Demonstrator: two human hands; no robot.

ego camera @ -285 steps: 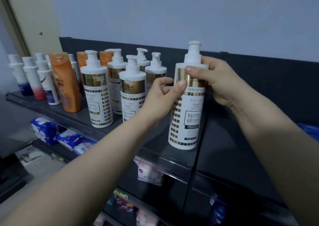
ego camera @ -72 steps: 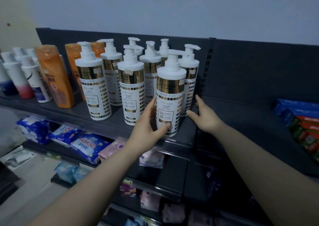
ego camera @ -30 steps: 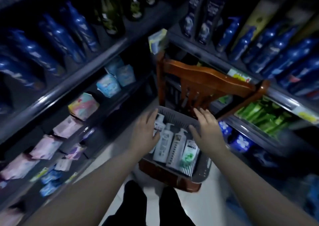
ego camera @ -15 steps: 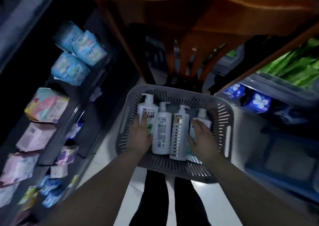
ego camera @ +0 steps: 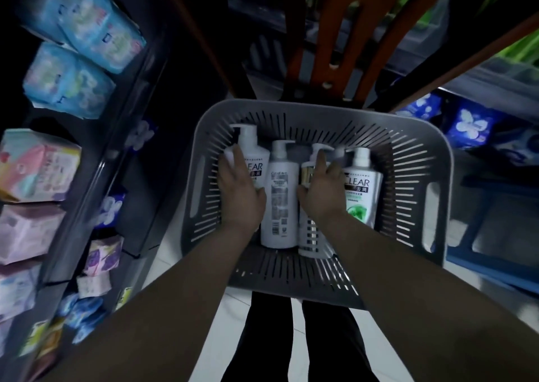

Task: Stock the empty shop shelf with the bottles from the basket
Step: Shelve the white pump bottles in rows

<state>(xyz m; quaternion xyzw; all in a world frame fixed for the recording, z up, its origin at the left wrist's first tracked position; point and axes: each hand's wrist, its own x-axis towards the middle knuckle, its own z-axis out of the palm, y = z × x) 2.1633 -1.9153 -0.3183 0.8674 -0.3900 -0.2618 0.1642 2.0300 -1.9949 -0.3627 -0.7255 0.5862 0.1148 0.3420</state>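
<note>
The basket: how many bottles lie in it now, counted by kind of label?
CLEAR bottles: 2
White bottle with barcode side up: 1
White bottle with gold bands: 1
Total: 4

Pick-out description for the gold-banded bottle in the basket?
Look in the grey slotted basket in front of the wooden chair back. Four white pump bottles lie side by side; the gold-banded bottle is third from the left, under the right hand. Only it has a gold band and checked pattern.
</note>
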